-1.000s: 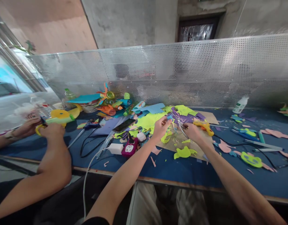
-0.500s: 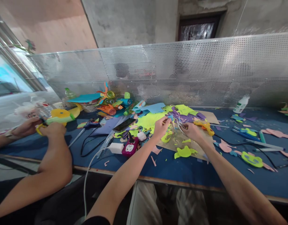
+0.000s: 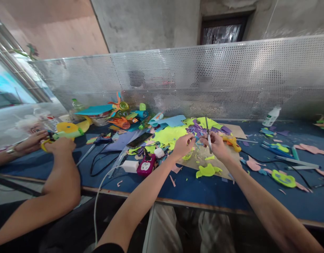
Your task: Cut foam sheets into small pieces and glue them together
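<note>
My right hand (image 3: pixel 216 144) grips a pair of metal scissors (image 3: pixel 208 135), its blades pointing up and away over the table. My left hand (image 3: pixel 184 144) pinches a small scrap of coloured foam (image 3: pixel 196 138) right beside the scissors; the two hands nearly touch. Both hover over a brown cardboard sheet (image 3: pixel 201 162) littered with offcuts. Just behind them lies a heap of yellow-green and purple foam sheets (image 3: pixel 174 133). A yellow-green cut-out shape (image 3: pixel 207 171) rests on the cardboard near the front edge.
A co-worker's hands (image 3: pixel 52 142) at the left hold yellow-handled scissors and a yellow-green foam piece. A phone (image 3: pixel 139 140), a white charger (image 3: pixel 130 166), a magenta device (image 3: pixel 146 165) and cables lie left of me. A glue gun (image 3: pixel 231 142), foam figures and a white bottle (image 3: pixel 271 117) sit right; a perforated metal screen (image 3: pixel 230 77) closes the back.
My right hand has lifted and turned the scissors so the blades now stand upright. My left hand moved right, closer to the scissors. The co-worker's hands barely shifted.
</note>
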The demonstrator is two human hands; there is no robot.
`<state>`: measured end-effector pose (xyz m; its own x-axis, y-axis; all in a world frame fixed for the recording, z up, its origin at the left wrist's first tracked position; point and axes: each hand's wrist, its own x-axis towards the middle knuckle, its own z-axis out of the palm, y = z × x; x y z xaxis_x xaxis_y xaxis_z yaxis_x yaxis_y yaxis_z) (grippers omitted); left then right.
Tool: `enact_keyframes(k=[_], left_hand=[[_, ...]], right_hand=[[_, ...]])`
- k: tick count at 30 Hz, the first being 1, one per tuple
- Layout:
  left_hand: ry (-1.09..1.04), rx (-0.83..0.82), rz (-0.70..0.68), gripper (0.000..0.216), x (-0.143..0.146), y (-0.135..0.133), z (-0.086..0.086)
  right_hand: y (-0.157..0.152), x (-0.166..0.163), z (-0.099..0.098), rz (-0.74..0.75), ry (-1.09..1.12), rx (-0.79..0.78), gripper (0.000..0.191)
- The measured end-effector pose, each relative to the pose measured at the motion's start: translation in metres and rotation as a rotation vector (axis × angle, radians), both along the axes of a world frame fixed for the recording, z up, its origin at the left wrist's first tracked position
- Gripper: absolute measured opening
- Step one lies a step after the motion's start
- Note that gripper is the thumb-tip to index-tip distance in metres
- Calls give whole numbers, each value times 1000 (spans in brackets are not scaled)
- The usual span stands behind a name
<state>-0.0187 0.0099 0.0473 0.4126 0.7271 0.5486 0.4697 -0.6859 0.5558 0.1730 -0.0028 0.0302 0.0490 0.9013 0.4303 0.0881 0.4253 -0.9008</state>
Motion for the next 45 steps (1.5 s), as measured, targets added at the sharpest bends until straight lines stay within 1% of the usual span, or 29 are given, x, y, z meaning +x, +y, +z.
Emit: enact_keyframes(k=[3,6,12,17,22,26,28,30,32,36,38,40,45], left_hand=[[63,25,15,32,1,0,-1],[41,7,17,34,1,-1,0],[-23,-33,-31,38,0,-3,-1],[-21,-83,-66,42,3,-4,-2],[-8,-61,-94,44,3,-2,-2],[-92,-74,-39,44,1,1,-3],[-184,-96,21,45,-1,3,-2],[-283,-105,80,44,-3,3,0],[-354,-92,112,44,-5,3,2],[-357,-86,117,46,-6,1,5],[-332,-93,102,46,-6,0,5],[-311,-92,82,46,-6,-1,5],[-266,-103,49,46,-4,-3,5]], right_hand=[[4,-1,-5,1,19,10,38],[6,0,-8,-34,13,19,36],[0,-3,-2,-97,19,18,38],[-3,-5,-1,-134,-25,17,40],[-4,-8,1,-92,-43,37,43],[-4,-10,3,-68,-84,-35,44],[-4,-9,3,-64,-195,-82,43],[-4,-6,1,-66,-352,-114,41],[-3,-3,-1,-63,-503,-134,39],[-5,-1,-2,-25,-696,-124,34],[-6,-4,-1,6,-712,-101,33],[-8,-5,-1,42,-676,-93,32],[-8,-3,-5,120,-551,-153,39]])
